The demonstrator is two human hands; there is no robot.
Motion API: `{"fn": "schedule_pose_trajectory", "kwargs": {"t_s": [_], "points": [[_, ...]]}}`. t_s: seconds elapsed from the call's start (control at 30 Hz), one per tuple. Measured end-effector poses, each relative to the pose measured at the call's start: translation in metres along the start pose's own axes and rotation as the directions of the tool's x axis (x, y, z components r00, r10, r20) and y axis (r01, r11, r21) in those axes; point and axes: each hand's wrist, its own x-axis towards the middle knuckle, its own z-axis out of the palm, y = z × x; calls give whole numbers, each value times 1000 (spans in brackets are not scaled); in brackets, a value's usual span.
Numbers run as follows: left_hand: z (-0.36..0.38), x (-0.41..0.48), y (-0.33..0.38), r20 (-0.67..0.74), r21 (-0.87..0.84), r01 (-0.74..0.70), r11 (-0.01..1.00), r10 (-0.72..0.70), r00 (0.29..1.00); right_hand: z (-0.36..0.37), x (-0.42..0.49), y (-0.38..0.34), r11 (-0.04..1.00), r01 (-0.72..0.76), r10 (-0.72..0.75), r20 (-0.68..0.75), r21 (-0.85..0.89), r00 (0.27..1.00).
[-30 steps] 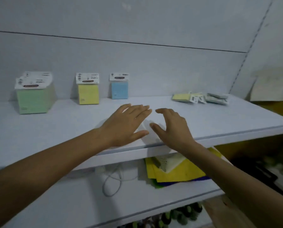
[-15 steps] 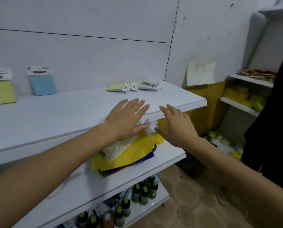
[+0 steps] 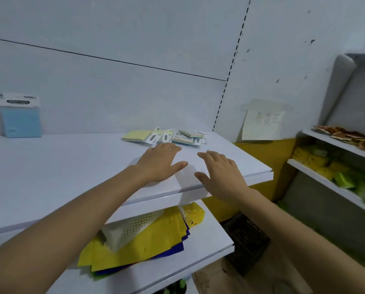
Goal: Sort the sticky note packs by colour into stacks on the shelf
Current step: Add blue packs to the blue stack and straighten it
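We hold both hands palm down over the front right part of the white top shelf board (image 3: 71,166). The left hand (image 3: 158,164) has straight fingers and its thumb spread, and it grips nothing. The right hand (image 3: 222,175), just beside it, has relaxed, slightly bent fingers and is also empty. We cannot tell whether either palm touches the board.

The loose heap of pale yellow and green sticky note packs with white header cards (image 3: 177,136) lies flat near the back right corner, just beyond our left fingertips. A light blue sticky note pack (image 3: 20,122) stands against the back wall near the left edge, well apart from the heap.

On the lower white shelf (image 3: 208,236) lie yellow paper sheets (image 3: 156,236) under a white perforated basket (image 3: 130,228).
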Motion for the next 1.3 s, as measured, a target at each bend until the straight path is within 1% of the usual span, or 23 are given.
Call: {"fn": "schedule_pose_trajectory", "kwargs": {"t_s": [0.1,0.23,0.33,0.4,0.5,0.63,0.7,0.73,0.77,0.83,0.87,0.9,0.97,1.03,1.13,1.2,1.23,1.3], "points": [[18,40,-12,1,-107,12,994,-12,1000,9,29,22,997,44,-44,4,-56,999],[40,87,-13,7,-121,-16,993,17,1000,24,65,53,999,34,-35,-31,-32,999],[58,109,-15,48,-129,4,992,3,999,41,87,71,997,22,-20,-32,76,999],[67,112,-17,68,-150,-3,989,13,998,53,99,83,991,42,-36,-48,128,998],[70,112,-21,19,-187,-29,982,33,999,63,126,97,980,95,-74,-123,177,990],[74,114,-23,-5,-193,-21,981,21,1000,74,180,104,913,135,-39,-245,386,969],[74,114,-27,-24,-232,-18,973,12,1000,76,209,107,889,189,-74,-277,417,958],[74,114,-29,-35,-250,-19,968,10,999,78,222,111,887,225,-127,-257,402,958],[73,115,-29,-41,-263,-16,965,6,999,81,233,115,888,260,-193,-207,379,959],[74,116,-29,-55,-288,-1,958,-15,998,90,251,125,880,317,-316,-64,352,947],[74,116,-29,-65,-300,13,954,-34,997,98,254,127,866,338,-363,-1,369,932],[74,115,-28,-70,-302,36,953,-60,996,105,255,127,844,351,-395,27,406,918],[72,113,-24,-66,-278,95,956,-117,991,119,254,129,802,366,-406,-19,472,914],[69,112,-18,-56,-241,148,959,-166,985,126,255,130,789,404,-419,-75,464,905],[62,112,-9,-1,-184,226,957,-230,973,128,260,132,764,427,-443,-88,483,892],[57,115,-4,21,-81,276,958,-275,961,129,259,131,749,425,-448,-85,508,890],[57,118,0,-8,-16,312,950,-313,950,128,259,131,739,426,-453,-83,522,888],[57,129,8,-125,55,397,916,-388,913,125,260,133,712,431,-469,-82,555,880]]}}
